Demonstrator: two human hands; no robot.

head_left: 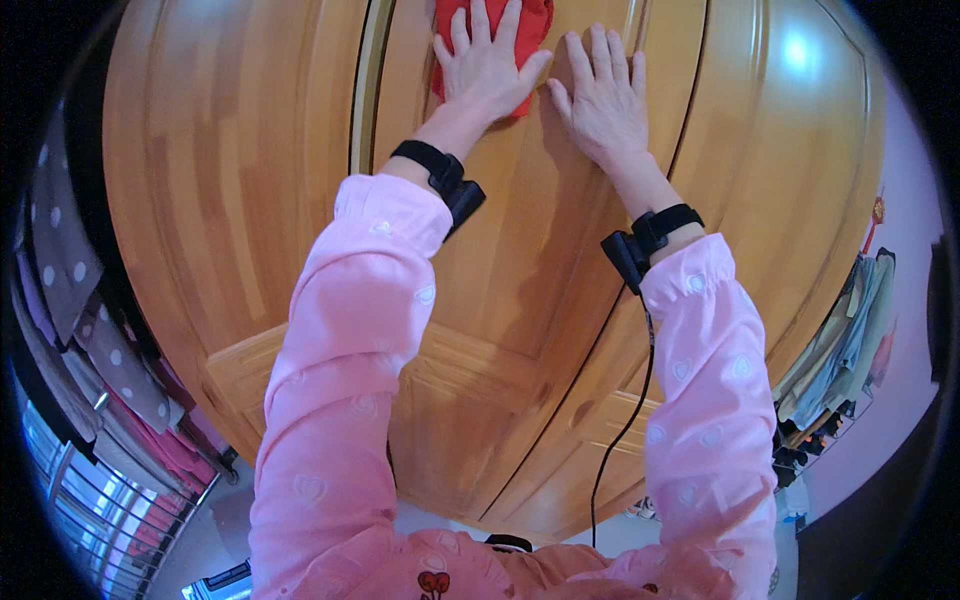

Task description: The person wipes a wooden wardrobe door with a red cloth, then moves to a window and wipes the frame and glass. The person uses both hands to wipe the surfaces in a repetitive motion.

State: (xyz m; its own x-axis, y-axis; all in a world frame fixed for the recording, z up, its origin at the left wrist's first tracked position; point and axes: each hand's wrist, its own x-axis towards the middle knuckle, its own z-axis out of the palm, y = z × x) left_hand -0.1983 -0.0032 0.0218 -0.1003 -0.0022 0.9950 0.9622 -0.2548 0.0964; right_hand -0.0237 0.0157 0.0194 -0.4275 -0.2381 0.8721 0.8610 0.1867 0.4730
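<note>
A wooden wardrobe door (530, 260) with raised panels fills the middle of the view. Near its top, my left hand (486, 62) lies spread over a red cloth (535, 25), pressing it flat against the wood. The cloth shows above and to the right of the fingers. Just to the right, my right hand (605, 98) rests on the same door with its fingers stretched out and nothing held. Both arms are raised, in pink sleeves, with a black strap and small black device at each wrist.
Clothes hang at the left (110, 350), some with white dots, beside a metal railing (130, 520). More clothes (845, 340) hang at the right by a pale wall. A black cable (640, 400) runs down from my right wrist. Another wardrobe door (235, 180) stands left of a narrow gap.
</note>
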